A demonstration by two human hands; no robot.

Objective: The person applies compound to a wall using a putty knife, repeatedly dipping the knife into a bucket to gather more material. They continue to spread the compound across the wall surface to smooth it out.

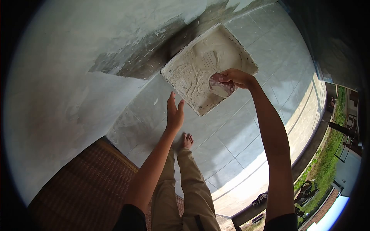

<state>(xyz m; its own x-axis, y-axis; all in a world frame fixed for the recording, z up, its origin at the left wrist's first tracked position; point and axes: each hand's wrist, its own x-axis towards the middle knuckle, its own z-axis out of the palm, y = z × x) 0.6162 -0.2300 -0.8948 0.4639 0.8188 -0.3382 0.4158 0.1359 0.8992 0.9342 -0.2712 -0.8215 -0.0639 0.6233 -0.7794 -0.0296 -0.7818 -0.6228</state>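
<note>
Across the left and top stretches a grey wall, partly coated pale, with a darker, uneven patch above the tray; black curved borders crop the wide view. Beneath lies a grey tiled floor, bright with sunlight toward the right, its joints washed out in the glare. At lower left is a brown woven surface, cut off below and partly covered by the left forearm. Far right, a strip of grass curves past dark objects too small and warped to identify.

Tan trousers rise from the bottom edge, the waist out of frame. A rectangular tray sits ahead of the feet, close to the wall; whether it touches the wall is unclear. Pale, ridged paste spreads inside it, smeared over the rim.

The left hand is empty, thumb and fingers apart, beside the tray's near left edge; contact cannot be judged. The right hand clamps a flat, reddish, paste-smeared scraper between thumb and fingers, over the tray's near right side. Its lower edge blends into the paste. One bare foot shows; the other cannot be made out.
</note>
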